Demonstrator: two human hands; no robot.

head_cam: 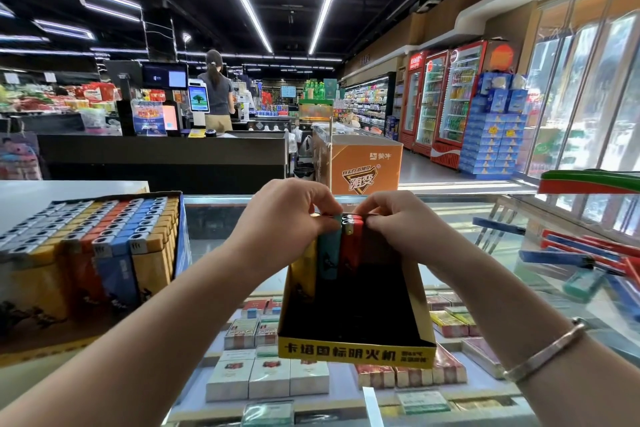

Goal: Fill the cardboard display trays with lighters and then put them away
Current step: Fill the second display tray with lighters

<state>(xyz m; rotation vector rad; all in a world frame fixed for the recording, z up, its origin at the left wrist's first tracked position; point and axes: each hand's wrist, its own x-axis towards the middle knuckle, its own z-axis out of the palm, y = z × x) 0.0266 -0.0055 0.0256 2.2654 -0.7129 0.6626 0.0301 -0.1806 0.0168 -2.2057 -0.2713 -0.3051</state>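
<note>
- At a shop's glass-topped counter [485, 218], a person's two hands meet over a small black-lined cardboard display tray with a yellow front lip [356, 354], which sits on the glass at centre, near the camera.
- The lip carries bold black Chinese characters, 卡塔国标明火机, with smaller print at its right end too fine to read.
- A short row of upright plastic lighters in yellow, teal and red [341, 246] stands against the tray's far wall; the near part of the tray shows only its dark lining.
- The left hand [280, 215] has curled fingers pinching the lighter tops from the left; the right hand [398, 218], a plain metal bangle [543, 347] on its wrist, pinches them from the right.
- To the left, a larger open carton packed with rows of grey, yellow, red and blue lighters [100, 236] rests on the counter.
- Under the glass lie cigarette packs [270, 378]; their labels are too blurred to read.
- Beyond the counter, an orange freezer cabinet [367, 163] bears the 蒙牛 logo and 随变 lettering; red drinks fridges [446, 100] line the far right wall.
</note>
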